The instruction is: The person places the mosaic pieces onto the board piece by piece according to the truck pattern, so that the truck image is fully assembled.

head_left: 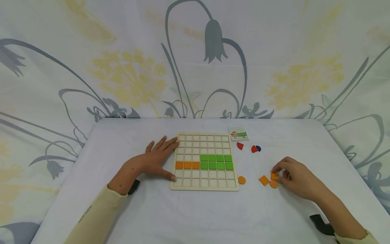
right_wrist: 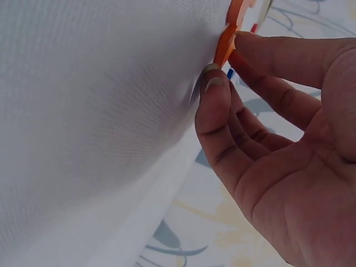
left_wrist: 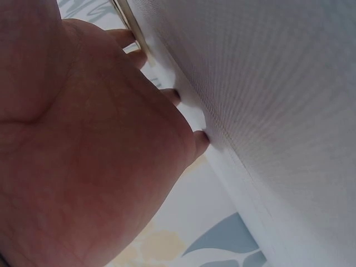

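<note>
A pale wooden grid board lies on the table, with green square tiles in two rows and three orange square tiles beside them. Spread fingers of my left hand rest along the board's left edge, thumb near its lower corner. To the right of the board, my right hand pinches an orange square tile between thumb and fingers, low over the cloth. Close by lie another orange square and an orange rounded piece. Orange pieces also show at the fingertips in the right wrist view.
An orange disc lies just off the board's right edge. Beyond it are red wedge pieces, a blue piece and a small picture card. White cloth covers the table; a flower-patterned curtain hangs behind.
</note>
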The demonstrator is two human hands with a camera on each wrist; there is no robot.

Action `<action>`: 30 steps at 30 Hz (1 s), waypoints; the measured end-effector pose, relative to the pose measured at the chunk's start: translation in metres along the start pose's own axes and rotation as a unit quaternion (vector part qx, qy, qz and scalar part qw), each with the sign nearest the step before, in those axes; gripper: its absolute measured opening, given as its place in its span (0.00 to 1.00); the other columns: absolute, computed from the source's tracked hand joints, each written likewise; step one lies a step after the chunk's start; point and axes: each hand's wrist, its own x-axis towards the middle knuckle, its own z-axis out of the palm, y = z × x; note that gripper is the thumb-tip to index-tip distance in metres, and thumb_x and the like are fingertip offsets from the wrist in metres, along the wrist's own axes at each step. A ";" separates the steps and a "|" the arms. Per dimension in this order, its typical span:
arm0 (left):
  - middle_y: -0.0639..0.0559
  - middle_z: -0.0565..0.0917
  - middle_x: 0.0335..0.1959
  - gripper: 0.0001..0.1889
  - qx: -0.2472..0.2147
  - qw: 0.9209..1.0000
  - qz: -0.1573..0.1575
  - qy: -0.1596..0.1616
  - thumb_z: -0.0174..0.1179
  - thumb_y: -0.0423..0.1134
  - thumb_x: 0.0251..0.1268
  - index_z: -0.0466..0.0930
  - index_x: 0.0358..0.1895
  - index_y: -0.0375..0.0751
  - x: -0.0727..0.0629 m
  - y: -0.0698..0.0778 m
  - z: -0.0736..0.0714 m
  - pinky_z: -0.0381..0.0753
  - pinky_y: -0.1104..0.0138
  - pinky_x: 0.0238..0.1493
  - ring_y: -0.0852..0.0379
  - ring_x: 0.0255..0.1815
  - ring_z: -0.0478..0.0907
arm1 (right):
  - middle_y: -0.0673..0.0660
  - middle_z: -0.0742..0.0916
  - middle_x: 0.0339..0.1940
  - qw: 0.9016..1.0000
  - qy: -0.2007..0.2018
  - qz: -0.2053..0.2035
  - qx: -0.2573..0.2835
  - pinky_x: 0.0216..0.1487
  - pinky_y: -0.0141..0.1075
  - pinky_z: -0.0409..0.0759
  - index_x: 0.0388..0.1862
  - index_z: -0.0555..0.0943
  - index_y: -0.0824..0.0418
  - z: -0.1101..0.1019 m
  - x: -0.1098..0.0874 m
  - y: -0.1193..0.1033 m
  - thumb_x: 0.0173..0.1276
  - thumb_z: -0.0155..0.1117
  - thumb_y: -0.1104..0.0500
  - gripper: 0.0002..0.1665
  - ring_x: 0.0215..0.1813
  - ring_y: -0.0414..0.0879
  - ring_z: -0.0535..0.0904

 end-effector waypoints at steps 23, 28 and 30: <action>0.50 0.40 0.90 0.69 0.001 1.000 0.000 0.001 0.76 0.71 0.53 0.43 0.89 0.45 -0.001 -0.001 0.002 0.33 0.30 0.79 0.36 0.89 0.29 | 0.49 0.81 0.31 0.998 -0.019 0.034 0.059 0.34 0.33 0.77 0.38 0.79 0.59 0.003 0.048 -0.043 0.67 0.73 0.70 0.11 0.35 0.45 0.75; 0.50 0.40 0.90 0.69 0.002 1.000 0.003 0.005 0.76 0.71 0.52 0.43 0.89 0.45 0.000 -0.002 0.001 0.33 0.30 0.79 0.36 0.89 0.29 | 0.50 0.82 0.31 0.996 -0.013 0.009 0.088 0.35 0.33 0.76 0.39 0.80 0.60 0.011 0.068 -0.068 0.68 0.72 0.70 0.10 0.35 0.45 0.75; 0.50 0.40 0.90 0.69 0.002 1.000 0.003 0.006 0.76 0.72 0.52 0.43 0.89 0.45 0.000 -0.002 0.001 0.33 0.30 0.79 0.37 0.89 0.29 | 0.50 0.82 0.31 0.995 -0.015 -0.003 0.100 0.35 0.33 0.76 0.39 0.80 0.60 0.015 0.075 -0.078 0.68 0.72 0.70 0.09 0.34 0.45 0.75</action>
